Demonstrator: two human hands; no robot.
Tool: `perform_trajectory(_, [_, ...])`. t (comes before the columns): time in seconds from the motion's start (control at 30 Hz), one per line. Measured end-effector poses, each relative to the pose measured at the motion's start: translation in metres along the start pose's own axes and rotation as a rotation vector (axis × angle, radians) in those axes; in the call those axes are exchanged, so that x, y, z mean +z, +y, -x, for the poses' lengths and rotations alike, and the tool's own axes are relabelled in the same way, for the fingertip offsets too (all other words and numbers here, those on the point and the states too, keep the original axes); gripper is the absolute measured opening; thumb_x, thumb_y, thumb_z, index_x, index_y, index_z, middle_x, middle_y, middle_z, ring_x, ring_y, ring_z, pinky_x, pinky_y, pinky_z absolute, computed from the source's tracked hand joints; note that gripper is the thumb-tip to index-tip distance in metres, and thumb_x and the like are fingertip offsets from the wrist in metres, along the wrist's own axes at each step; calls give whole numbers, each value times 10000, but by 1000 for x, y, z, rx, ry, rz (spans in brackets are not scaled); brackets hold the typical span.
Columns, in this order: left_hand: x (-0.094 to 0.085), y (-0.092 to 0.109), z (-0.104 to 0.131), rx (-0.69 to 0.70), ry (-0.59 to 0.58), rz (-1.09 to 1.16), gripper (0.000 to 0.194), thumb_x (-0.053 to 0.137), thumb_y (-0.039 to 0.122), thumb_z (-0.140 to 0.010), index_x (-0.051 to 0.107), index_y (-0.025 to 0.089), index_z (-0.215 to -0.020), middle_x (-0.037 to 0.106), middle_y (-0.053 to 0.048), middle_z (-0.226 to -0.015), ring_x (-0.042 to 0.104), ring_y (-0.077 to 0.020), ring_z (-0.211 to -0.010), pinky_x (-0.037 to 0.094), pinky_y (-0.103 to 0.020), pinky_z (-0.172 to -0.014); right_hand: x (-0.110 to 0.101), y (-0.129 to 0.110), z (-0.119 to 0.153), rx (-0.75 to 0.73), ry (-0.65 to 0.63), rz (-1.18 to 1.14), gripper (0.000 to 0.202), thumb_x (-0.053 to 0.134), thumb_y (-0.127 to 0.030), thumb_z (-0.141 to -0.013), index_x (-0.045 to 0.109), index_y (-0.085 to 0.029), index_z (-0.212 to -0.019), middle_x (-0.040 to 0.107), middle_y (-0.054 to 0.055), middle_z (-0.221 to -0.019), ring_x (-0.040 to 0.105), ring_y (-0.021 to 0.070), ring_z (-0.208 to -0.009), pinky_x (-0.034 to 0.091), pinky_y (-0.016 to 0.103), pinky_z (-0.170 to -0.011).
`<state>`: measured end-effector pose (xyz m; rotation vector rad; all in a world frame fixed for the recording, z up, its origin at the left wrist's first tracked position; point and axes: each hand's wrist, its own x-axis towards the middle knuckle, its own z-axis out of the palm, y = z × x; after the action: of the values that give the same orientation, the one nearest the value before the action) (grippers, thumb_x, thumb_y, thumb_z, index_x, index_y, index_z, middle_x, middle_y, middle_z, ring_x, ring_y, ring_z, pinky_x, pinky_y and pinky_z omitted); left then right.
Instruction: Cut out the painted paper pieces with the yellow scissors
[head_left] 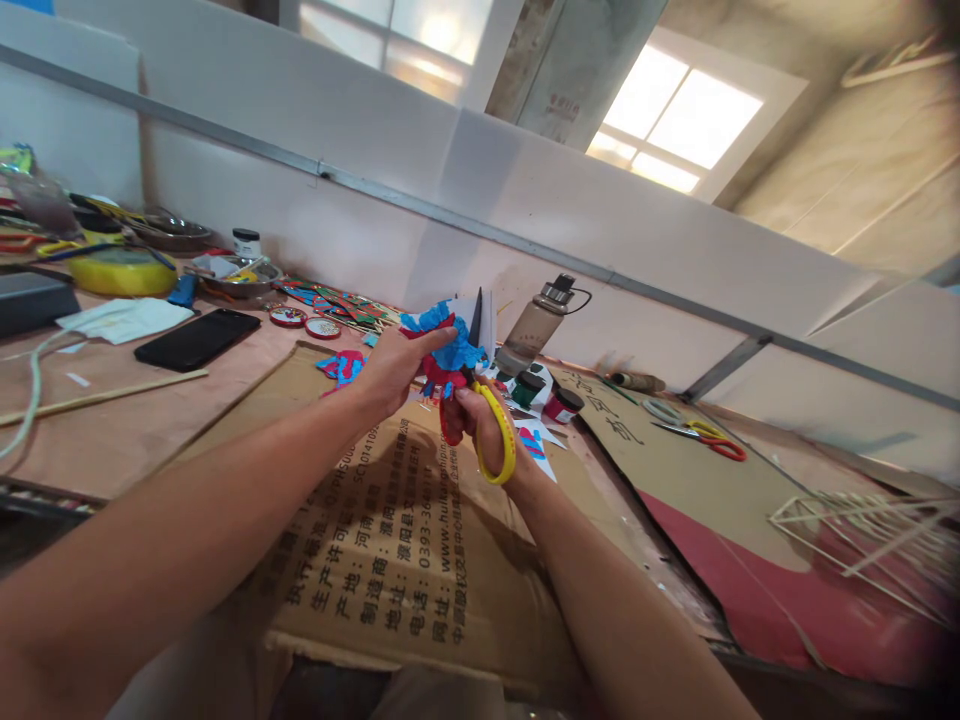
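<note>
A crinkled blue and red paper piece (459, 352) is pinched in my left hand (397, 368), near the middle of the view. My right hand (480, 422) holds scissors with yellow and red handles (504, 462). Their dark blades point up beside the paper piece, and the lower part of the blades is hidden behind it. Beneath both hands lies a brown cardboard sheet (360, 570) with printed black text. Another blue and red paper piece (343, 367) rests just left of my left hand.
A bottle (532, 328) and small paint jars (562, 405) stand behind my right hand. A black phone (198, 340) lies left. More scissors (709, 437) and a thin stick frame (862, 535) are at the right.
</note>
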<state>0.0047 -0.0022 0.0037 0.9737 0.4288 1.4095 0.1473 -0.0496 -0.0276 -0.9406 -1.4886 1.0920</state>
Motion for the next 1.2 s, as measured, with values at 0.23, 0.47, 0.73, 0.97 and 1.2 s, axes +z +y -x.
perform_trajectory(0.23, [2, 1, 1, -9, -4, -31, 400, 1005, 341, -530, 748, 159, -778, 747, -19, -760, 661, -148, -669, 559, -303, -712, 0, -4, 3, 20, 7, 0, 361, 714, -517, -791, 456, -267, -818, 421, -72, -568, 408, 133, -465, 380, 299, -466])
perform_trajectory(0.47, [4, 3, 3, -13, 15, -61, 395, 996, 367, -547, 735, 166, -763, 743, -24, -750, 667, -164, -672, 558, -321, -719, 1, -6, 3, 20, 17, -32, 366, 725, -493, -784, 440, -266, -813, 384, -75, -570, 363, 126, -479, 364, 287, -457])
perform_trajectory(0.73, [2, 0, 0, -4, 2, -43, 374, 992, 349, -547, 741, 166, -755, 742, -21, -755, 660, -154, -666, 564, -314, -712, 2, -8, 3, 43, 33, -21, 369, 728, -488, -758, 435, -271, -813, 362, -90, -555, 353, 116, -444, 350, 286, -441])
perform_trajectory(0.97, [2, 0, 1, 1, -1, -42, 376, 989, 356, -568, 746, 168, -785, 749, -23, -777, 674, -158, -679, 575, -318, -718, 3, -12, 3, 69, 53, -13, 357, 726, -471, -753, 438, -271, -822, 359, -96, -538, 340, 111, -420, 321, 282, -428])
perform_trajectory(1.2, [0, -1, 0, 15, -12, -41, 351, 973, 355, -586, 740, 168, -770, 746, -23, -769, 663, -147, -671, 570, -300, -701, 3, -12, 4, 93, 61, -3, 377, 738, -484, -761, 436, -270, -838, 355, -105, -502, 330, 109, -410, 313, 271, -422])
